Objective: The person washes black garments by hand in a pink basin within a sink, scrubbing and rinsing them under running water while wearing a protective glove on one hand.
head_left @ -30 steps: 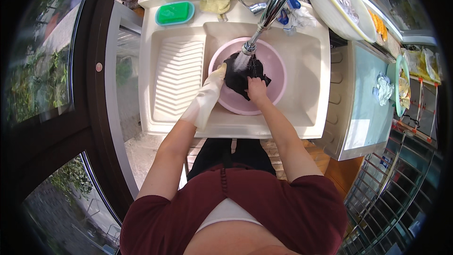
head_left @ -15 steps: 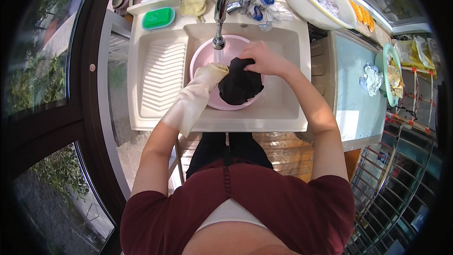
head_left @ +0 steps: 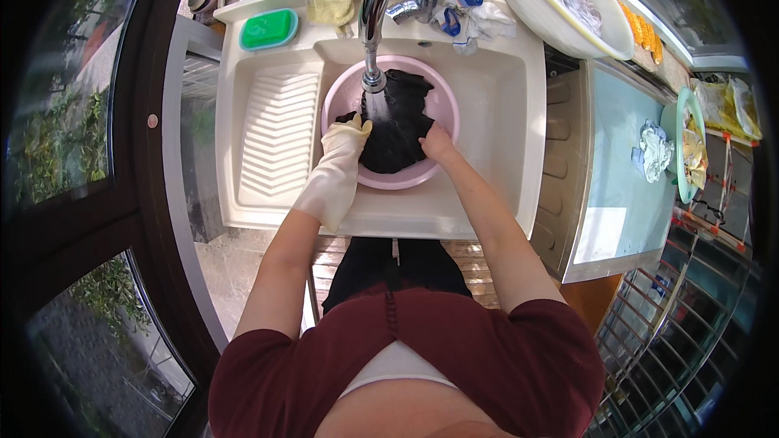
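Head view — two hands: left hand (head_left: pixel 347 139), right hand (head_left: pixel 438 144) | one black cloth (head_left: pixel 398 126) | one pink basin (head_left: pixel 442 105)

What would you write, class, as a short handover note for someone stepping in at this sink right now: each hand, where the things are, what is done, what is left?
Left hand, in a pale rubber glove, grips the left edge of the black garment.
Right hand, bare, presses on the garment's right edge.
The garment lies in the pink basin inside the white sink, under the running tap.
Done: garment wet, water flowing onto it.
Left: it is not yet lifted out or wrung; the tap is not yet shut.
The green soap dish sits on the sink's back left corner.
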Available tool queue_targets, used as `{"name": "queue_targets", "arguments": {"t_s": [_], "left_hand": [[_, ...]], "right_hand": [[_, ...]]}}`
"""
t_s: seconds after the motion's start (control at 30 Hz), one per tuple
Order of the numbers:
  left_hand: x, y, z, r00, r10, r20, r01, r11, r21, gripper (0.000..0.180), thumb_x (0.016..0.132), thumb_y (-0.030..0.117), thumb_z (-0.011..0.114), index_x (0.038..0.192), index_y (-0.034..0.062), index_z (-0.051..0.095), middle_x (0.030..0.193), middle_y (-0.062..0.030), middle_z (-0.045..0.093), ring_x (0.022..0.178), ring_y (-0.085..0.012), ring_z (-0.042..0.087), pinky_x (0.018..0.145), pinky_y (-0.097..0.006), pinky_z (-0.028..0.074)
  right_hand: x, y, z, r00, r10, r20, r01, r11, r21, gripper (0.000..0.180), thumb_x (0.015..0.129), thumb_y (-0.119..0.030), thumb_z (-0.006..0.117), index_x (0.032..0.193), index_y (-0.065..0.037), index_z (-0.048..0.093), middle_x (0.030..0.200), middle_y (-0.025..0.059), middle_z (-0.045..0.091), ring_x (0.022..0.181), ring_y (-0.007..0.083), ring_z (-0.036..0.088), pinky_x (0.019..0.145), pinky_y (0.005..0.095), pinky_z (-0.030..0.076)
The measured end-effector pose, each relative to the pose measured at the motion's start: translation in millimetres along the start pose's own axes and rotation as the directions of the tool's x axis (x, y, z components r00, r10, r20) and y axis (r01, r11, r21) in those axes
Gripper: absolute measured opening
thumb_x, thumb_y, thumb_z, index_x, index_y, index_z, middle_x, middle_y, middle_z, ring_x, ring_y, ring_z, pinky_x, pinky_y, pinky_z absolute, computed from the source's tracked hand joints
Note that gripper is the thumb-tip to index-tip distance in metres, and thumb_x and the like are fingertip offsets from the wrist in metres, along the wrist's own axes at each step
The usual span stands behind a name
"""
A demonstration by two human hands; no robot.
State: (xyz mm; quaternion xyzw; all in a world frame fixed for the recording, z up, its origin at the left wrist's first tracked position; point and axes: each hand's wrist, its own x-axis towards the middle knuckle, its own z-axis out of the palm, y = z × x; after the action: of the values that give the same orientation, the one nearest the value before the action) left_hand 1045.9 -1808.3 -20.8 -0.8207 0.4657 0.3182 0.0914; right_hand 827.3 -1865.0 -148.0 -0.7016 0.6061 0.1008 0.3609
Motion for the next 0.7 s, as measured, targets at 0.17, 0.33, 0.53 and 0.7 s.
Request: {"name": "queue_targets", "arguments": {"t_s": [0.17, 0.33, 0.53, 0.7], "left_hand": [[30.8, 22.5, 13.2, 0.996, -0.084, 0.005, 0.084, 0.996, -0.021, 0.056, 0.085, 0.055, 0.054, 0.119, 0.0114, 0.06, 0.11, -0.013, 0.067, 0.1, -0.031, 0.065, 0.085, -0.042, 0.052], [68.0, 28.1, 45.6, 0.992, -0.122, 0.014, 0.123, 0.982, -0.141, 0.075, 0.078, 0.06, 0.061, 0.125, 0.0024, 0.055, 0.119, -0.0183, 0.063, 0.107, -0.031, 0.063, 0.089, -0.039, 0.05], [73.8, 10.2, 50.8, 0.94, 0.241, 0.243, -0.242, 0.97, -0.024, 0.049, 0.088, 0.048, 0.054, 0.119, 0.0112, 0.065, 0.121, -0.0116, 0.064, 0.111, -0.0298, 0.062, 0.087, -0.04, 0.051], [1.3, -2.2, -24.5, 0.984, -0.078, -0.157, 0.042, 0.974, -0.223, 0.013, 0.068, 0.017, 0.066, 0.079, 0.01, 0.071, 0.077, -0.0107, 0.069, 0.079, -0.0276, 0.068, 0.07, -0.035, 0.053]], "right_hand": [[-2.0, -32.3, 22.2, 0.989, 0.148, -0.029, -0.148, 0.989, 0.018, 0.083, 0.077, -0.032, 0.077, 0.137, 0.004, 0.032, 0.124, 0.0279, 0.053, 0.117, 0.041, 0.052, 0.098, 0.0439, 0.045], [-12.7, -31.0, -7.0, 0.965, -0.261, -0.027, 0.262, 0.965, 0.032, 0.053, 0.074, -0.018, 0.078, 0.121, -0.004, 0.057, 0.107, 0.0163, 0.06, 0.104, 0.0364, 0.056, 0.086, 0.0414, 0.049], [-66.1, -61.4, -68.8, 0.675, -0.732, -0.092, 0.738, 0.672, 0.065, 0.04, 0.071, 0.004, 0.066, 0.109, -0.011, 0.066, 0.092, 0.0119, 0.052, 0.094, 0.0303, 0.055, 0.078, 0.0402, 0.048], [-93.8, -53.7, -130.7, 0.583, -0.716, -0.384, 0.758, 0.65, -0.062, 0.037, 0.078, 0.004, 0.057, 0.112, -0.007, 0.063, 0.097, 0.0132, 0.053, 0.095, 0.0303, 0.055, 0.079, 0.0394, 0.047]]}}
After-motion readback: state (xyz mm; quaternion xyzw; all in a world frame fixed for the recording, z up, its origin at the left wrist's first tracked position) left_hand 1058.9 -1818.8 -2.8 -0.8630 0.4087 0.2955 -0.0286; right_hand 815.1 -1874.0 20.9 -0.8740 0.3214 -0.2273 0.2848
